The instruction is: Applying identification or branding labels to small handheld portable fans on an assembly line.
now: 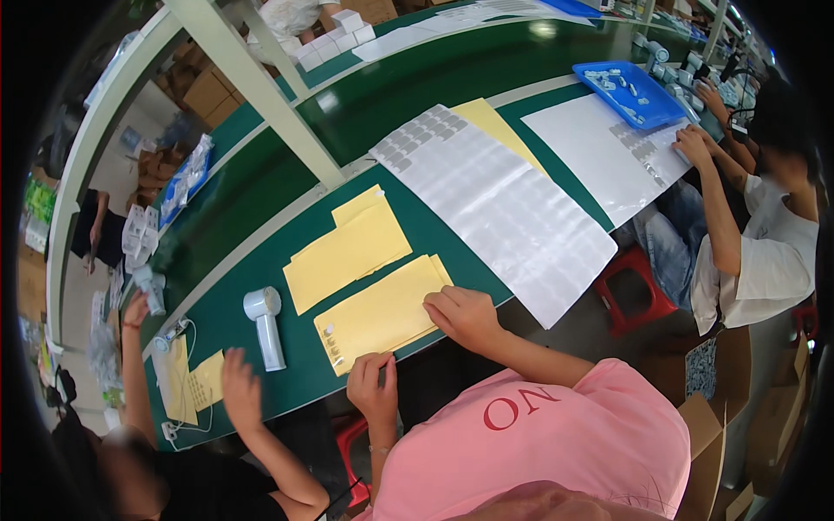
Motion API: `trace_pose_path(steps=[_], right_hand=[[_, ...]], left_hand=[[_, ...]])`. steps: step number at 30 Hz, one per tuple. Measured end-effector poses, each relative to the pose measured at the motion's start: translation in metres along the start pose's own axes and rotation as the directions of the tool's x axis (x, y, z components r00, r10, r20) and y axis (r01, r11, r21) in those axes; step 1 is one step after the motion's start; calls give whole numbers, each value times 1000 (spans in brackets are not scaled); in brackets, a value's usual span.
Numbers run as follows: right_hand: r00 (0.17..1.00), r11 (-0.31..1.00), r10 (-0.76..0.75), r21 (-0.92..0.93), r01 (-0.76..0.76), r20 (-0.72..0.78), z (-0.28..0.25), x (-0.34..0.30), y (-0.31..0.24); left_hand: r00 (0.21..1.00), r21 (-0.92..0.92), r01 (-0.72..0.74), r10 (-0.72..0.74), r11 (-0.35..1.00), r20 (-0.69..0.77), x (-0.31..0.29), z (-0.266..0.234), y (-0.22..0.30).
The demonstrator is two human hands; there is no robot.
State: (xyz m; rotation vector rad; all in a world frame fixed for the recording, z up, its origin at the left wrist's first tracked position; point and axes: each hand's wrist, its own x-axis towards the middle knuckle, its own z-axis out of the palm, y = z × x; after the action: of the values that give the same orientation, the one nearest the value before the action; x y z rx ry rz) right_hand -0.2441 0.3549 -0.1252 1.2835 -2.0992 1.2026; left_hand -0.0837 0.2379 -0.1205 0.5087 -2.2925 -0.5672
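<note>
In front of me a yellow sheet (382, 308) lies at the green table's near edge, with a few small grey stickers at its left end. My left hand (373, 391) is at the sheet's near edge, its fingertips pinched together; whatever is between them is too small to make out. Over the sheet's right end, my right hand (465, 319) rests with curled fingers, and what they close on is hidden. Left of the sheet lies a pale handheld fan (267, 326). More yellow sheets (347, 247) lie just beyond.
A large whitish sheet (512, 217) with grey stickers overhangs the table edge at right. Co-workers work on both sides, the left one's hand (241, 386) close by. A blue tray (630, 95) of small parts stands far right. A metal post (261, 87) rises behind the table.
</note>
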Motion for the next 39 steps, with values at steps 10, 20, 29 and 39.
trace_pose_path(steps=[10,20,29,39], right_hand=[[1000,1000,-8,2,8,-5,-5,2,3],[1000,1000,-22,10,22,-17,-2,6,8],[1000,1000,7,-1,-7,27,3,-5,0],[1000,1000,23,20,-23,16,2,2,-1]], left_hand=[[999,7,-39,39,999,23,-2,3,2],[1000,-18,-25,24,1000,-10,6,9,0],[995,7,-37,37,999,-94,-4,5,-7],[995,2,-56,56,998,-87,-1,2,-2]])
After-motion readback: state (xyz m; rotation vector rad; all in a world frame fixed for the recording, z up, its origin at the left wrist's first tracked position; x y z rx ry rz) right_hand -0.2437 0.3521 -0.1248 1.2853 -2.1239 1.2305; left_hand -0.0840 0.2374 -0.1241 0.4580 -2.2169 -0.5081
